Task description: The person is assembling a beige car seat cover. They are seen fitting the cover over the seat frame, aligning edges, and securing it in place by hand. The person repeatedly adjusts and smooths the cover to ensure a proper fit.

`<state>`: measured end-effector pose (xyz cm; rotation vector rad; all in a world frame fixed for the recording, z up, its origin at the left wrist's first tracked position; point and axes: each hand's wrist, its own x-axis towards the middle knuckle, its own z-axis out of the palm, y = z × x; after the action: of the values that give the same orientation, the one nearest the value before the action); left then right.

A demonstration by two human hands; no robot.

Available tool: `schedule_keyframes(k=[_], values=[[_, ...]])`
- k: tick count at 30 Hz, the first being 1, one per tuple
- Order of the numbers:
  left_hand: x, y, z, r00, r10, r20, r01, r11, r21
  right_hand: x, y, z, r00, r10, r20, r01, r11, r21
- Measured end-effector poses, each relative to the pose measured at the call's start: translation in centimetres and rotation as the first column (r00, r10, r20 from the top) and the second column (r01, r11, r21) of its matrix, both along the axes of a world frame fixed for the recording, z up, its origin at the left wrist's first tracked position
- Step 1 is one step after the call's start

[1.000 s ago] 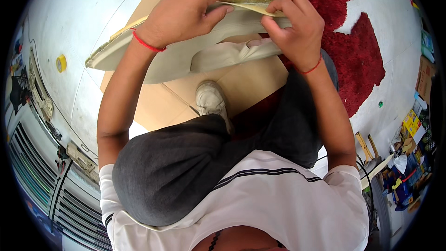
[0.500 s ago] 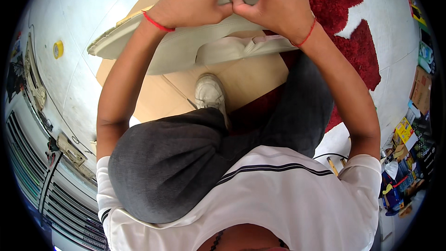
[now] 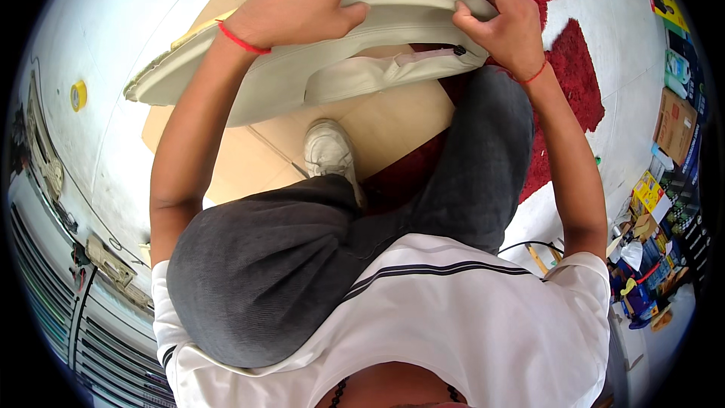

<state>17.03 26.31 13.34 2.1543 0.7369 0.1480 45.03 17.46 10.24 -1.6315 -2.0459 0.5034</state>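
A long, curved panel covered in beige leather-like material [image 3: 264,83] stands across in front of me, with a padded rim and yellowish foam showing at its far edge. My left hand [image 3: 310,4] is closed over the rim near the panel's middle, thumb on the near side. Farther right, my right hand [image 3: 512,26] pinches the rim at the panel's right end between thumb and fingers. Below it, a loose fold of the cover [image 3: 362,79] hangs with a pale pinkish edge, and a small dark piece [image 3: 458,51] shows at its right end.
Under the panel lies a tan cardboard sheet [image 3: 400,125], partly over a dark red shaggy rug [image 3: 578,79]. My shoe [image 3: 330,153] rests on the cardboard. A yellow tape roll [image 3: 78,96] is on the white floor at left. Boxes and packages [image 3: 674,127] line the right side.
My right hand has moved right along the rim, away from my left hand, which has shifted slightly left. More of the panel's rim and the dark piece now show.
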Motion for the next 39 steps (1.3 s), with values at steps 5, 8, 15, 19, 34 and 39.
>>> schedule_keyframes(k=[5, 8, 15, 19, 34, 39], values=[[1.2, -0.7, 0.9, 0.999, -0.022, -0.038, 0.024, 0.999, 0.046, -0.5, -1.2, 0.9, 0.985, 0.023, -0.172, 0.009, 0.983, 0.184], [3.7, -0.4, 0.6, 0.994, -0.108, -0.010, 0.109, 0.994, 0.022, 1.2, -2.8, -1.4, 0.962, -0.186, -0.199, 0.204, 0.976, 0.072], [8.4, -0.3, -2.1, 0.965, -0.204, -0.165, 0.250, 0.904, 0.346, 0.4, -5.7, -3.0, 0.991, -0.091, -0.101, 0.117, 0.949, 0.292], [9.0, -0.3, -2.3, 0.978, -0.145, -0.153, 0.191, 0.917, 0.352, 0.7, -4.5, -4.1, 0.977, -0.172, -0.126, 0.204, 0.922, 0.328], [9.3, 1.0, -2.7, 0.978, -0.200, -0.057, 0.207, 0.964, 0.168, 0.3, -1.6, -0.4, 0.972, -0.123, -0.200, 0.145, 0.985, 0.098], [9.5, 0.3, -2.4, 0.970, -0.196, -0.145, 0.226, 0.946, 0.231, 1.9, -1.2, -0.9, 0.993, 0.025, -0.119, -0.012, 0.993, 0.113]])
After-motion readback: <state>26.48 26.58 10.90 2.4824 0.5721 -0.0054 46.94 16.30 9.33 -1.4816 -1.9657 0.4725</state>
